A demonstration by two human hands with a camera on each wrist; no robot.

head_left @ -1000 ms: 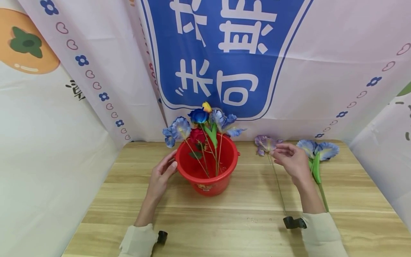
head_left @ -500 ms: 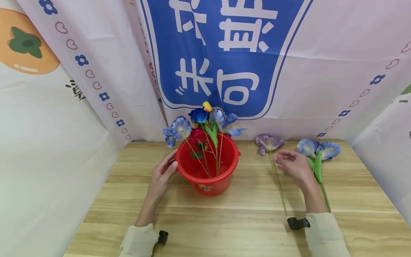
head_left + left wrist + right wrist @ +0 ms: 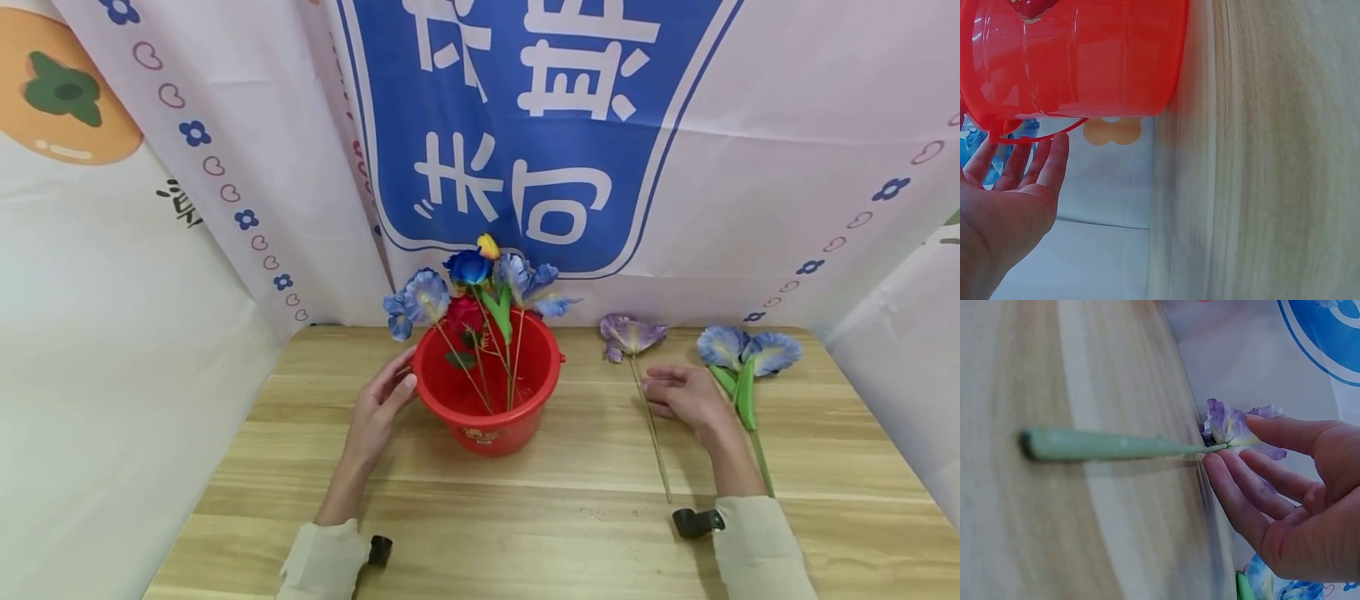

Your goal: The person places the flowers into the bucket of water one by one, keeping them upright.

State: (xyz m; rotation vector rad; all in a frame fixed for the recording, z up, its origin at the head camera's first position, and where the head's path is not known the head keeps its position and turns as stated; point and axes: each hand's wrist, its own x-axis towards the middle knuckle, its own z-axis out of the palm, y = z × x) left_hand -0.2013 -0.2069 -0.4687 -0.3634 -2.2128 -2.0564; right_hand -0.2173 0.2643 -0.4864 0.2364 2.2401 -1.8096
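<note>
A red bucket (image 3: 497, 435) stands upright on the table, holding several artificial flowers, among them a blue rose (image 3: 469, 267), a red rose (image 3: 465, 315) and a light-blue iris (image 3: 427, 297). At its left side my left hand (image 3: 381, 404) touches the rim area with extended fingers; the left wrist view shows them against the thin red handle (image 3: 1047, 136). To the right, a purple iris (image 3: 632, 336) lies flat, its stem (image 3: 1110, 446) pointing toward me. My right hand (image 3: 686, 400) is beside that stem, fingers loosely extended and thumb apart from them.
A light-blue iris with green leaves (image 3: 744, 392) lies at the table's right, partly behind my right wrist. A printed cloth (image 3: 750, 192) hangs along the table's back edge. Wooden tabletop (image 3: 525, 533) stretches in front of the bucket.
My right hand has let go of the purple iris's bloom and moved down beside its stem. The iris stays lying on the table. My left hand keeps its place at the bucket.
</note>
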